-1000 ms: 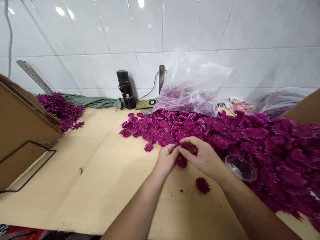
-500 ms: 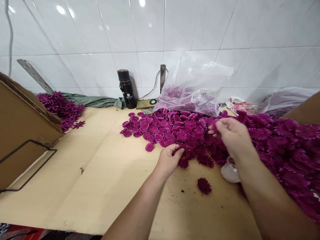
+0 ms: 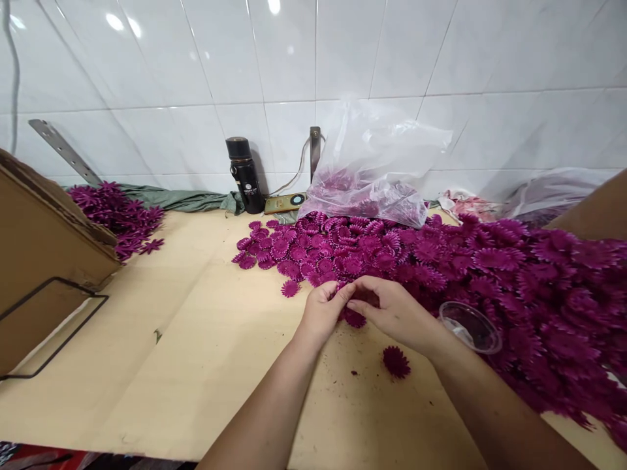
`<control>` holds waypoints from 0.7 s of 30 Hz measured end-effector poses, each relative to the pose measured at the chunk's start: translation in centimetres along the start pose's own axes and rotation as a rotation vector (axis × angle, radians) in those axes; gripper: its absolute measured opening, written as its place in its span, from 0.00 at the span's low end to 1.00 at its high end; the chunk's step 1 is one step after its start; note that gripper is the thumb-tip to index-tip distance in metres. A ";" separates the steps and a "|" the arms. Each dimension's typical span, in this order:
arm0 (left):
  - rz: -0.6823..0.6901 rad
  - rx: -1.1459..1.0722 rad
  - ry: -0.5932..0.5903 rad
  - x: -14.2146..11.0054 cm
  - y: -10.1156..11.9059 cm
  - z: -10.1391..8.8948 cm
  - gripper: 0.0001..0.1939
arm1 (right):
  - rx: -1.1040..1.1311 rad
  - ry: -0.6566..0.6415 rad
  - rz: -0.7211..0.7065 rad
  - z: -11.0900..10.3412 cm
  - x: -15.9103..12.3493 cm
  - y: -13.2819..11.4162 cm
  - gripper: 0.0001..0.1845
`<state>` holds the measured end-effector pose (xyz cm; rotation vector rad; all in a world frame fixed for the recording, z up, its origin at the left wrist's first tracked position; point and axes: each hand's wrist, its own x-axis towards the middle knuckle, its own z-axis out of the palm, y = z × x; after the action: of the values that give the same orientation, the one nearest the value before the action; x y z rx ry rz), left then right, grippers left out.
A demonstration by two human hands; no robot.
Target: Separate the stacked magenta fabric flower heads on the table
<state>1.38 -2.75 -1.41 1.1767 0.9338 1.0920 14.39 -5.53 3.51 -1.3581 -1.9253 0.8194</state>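
In front of the heap my left hand (image 3: 323, 314) is closed in a pinch. My right hand (image 3: 392, 312) meets it, thumb and fingertips pressed at the same spot. Between them a bit of a purple artificial flower piece (image 3: 341, 285) shows; most of it is covered by the fingers. Just below the fingertips lies another purple flower piece (image 3: 355, 318). A darker single flower piece (image 3: 396, 362) rests on the board nearer me. Behind both hands spreads a big heap of purple flower pieces (image 3: 490, 261), thickest on the right.
A round clear plastic tub (image 3: 494, 343) sits by my right forearm. Behind the heap are a clear plastic bag (image 3: 382, 156), a black flask (image 3: 245, 176) and a gold phone-like device (image 3: 284, 203). At left stand a cardboard box (image 3: 49, 228), a black wire frame (image 3: 61, 339) and star-shaped purple pieces (image 3: 120, 219).
My right hand has come left and down from the heap to meet my left hand, bringing a purple flower piece. The clear tub is now uncovered. My left hand has hardly moved.
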 end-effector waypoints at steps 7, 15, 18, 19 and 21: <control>0.042 -0.012 -0.081 -0.2 0.3 0.4 0.27 | 0.216 0.146 0.129 -0.1 0.8 1.0 0.07; 0.076 0.069 -0.098 -0.8 0.6 0.2 0.23 | 0.493 0.669 0.330 -2.4 2.1 3.2 0.07; 0.039 0.003 -0.079 -0.8 0.6 0.3 0.20 | 0.486 0.837 0.268 -5.3 1.8 4.6 0.11; 0.021 -0.029 -0.072 -0.7 0.6 0.4 0.18 | 0.468 0.857 0.249 -6.2 1.6 5.0 0.12; -0.017 -0.092 -0.063 -0.6 0.6 0.6 0.17 | 0.412 0.856 0.210 -7.8 1.0 5.9 0.13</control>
<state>1.70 -3.43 -0.73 1.1198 0.8355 1.0676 23.50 -1.97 3.74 -1.3507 -0.9125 0.5445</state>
